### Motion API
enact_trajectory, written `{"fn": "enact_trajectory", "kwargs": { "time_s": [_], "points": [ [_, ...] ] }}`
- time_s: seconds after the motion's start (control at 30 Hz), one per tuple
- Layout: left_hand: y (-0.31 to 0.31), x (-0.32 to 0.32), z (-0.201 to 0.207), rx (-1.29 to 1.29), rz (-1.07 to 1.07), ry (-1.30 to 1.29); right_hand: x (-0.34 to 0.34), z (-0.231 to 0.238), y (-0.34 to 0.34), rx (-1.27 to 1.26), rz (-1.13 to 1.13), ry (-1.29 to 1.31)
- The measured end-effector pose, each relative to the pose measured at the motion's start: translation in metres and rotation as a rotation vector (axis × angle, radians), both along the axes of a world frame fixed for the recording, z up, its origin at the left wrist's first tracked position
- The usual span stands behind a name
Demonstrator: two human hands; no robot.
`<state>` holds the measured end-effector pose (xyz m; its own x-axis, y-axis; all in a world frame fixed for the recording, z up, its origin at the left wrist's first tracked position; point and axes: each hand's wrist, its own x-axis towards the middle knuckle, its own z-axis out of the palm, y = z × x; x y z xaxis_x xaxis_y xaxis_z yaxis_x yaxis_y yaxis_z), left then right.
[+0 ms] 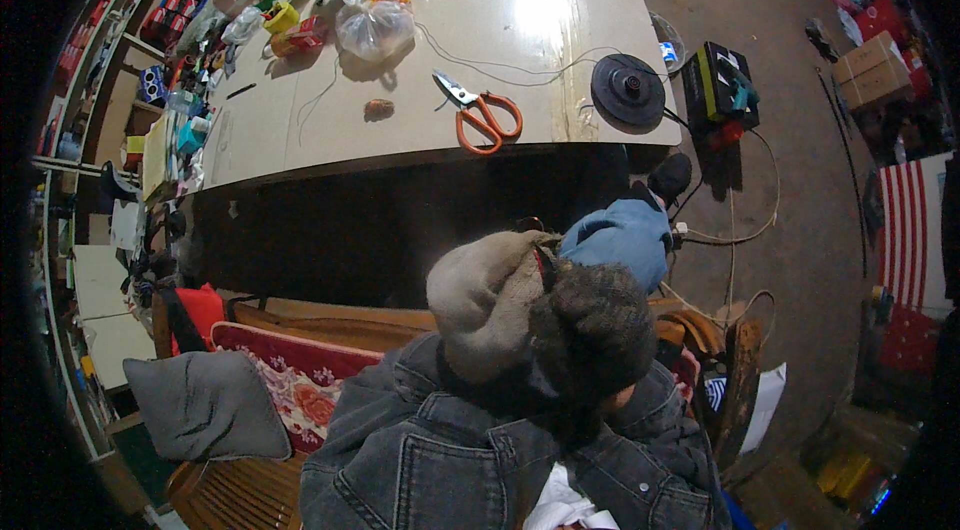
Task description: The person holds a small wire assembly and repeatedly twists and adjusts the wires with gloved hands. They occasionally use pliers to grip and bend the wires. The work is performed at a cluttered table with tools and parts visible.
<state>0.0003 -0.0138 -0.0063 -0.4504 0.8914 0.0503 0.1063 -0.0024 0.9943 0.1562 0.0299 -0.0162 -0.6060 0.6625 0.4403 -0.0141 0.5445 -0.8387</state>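
A bulky beige cloth piece point(485, 305) with a coarse weave is bunched up in front of my chest. Against its right side sits a dark brown, fuzzy knitted piece point(597, 330); whether the two are joined, I cannot tell. Only a small patch of skin, seemingly of my right hand point(621, 397), shows under the dark piece near my denim sleeve, its fingers covered. My left hand does not show, as the beige cloth covers the place where my left sleeve ends. Beyond them on the table lie orange-handled scissors point(486, 120), blades apart, and a small brown lump point(378, 110).
The pale table point(270, 135) spans ahead, holding a tied plastic bag point(375, 25), a red packet point(300, 36), a thin wire and a black round base point(628, 90). A black box point(718, 90) and cables lie on the floor at right. A grey cushion point(207, 405) rests on the wooden seat.
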Motion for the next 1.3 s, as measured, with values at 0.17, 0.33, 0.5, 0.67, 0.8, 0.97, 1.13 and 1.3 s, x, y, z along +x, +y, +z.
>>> {"fn": "enact_trajectory", "kwargs": {
  "time_s": [0.17,0.33,0.5,0.67,0.8,0.97,1.13,1.3],
  "points": [
    [0.000,0.002,0.000,-0.078,0.070,-0.101,-0.006,-0.003,-0.005,0.020,-0.066,0.031],
    [0.002,0.002,-0.002,0.013,0.059,-0.106,-0.006,-0.003,-0.002,0.049,-0.068,0.004],
    [-0.004,-0.001,-0.014,0.039,0.001,-0.041,-0.005,0.000,-0.005,-0.114,-0.057,-0.032],
    [-0.006,-0.006,-0.033,-0.100,-0.062,-0.245,-0.006,0.002,-0.009,-0.026,-0.046,-0.179],
    [-0.013,-0.004,-0.016,-0.176,-0.062,-0.292,-0.002,0.010,-0.008,0.029,-0.055,-0.241],
    [-0.002,0.003,0.007,-0.024,0.035,-0.176,-0.001,0.015,-0.007,0.085,-0.059,-0.284],
    [0.003,0.002,0.015,0.040,-0.009,-0.289,-0.002,0.010,-0.007,0.077,-0.053,-0.223],
    [0.004,0.004,0.018,0.027,-0.005,-0.343,-0.003,0.008,-0.007,0.125,-0.067,-0.213]
  ]
}}
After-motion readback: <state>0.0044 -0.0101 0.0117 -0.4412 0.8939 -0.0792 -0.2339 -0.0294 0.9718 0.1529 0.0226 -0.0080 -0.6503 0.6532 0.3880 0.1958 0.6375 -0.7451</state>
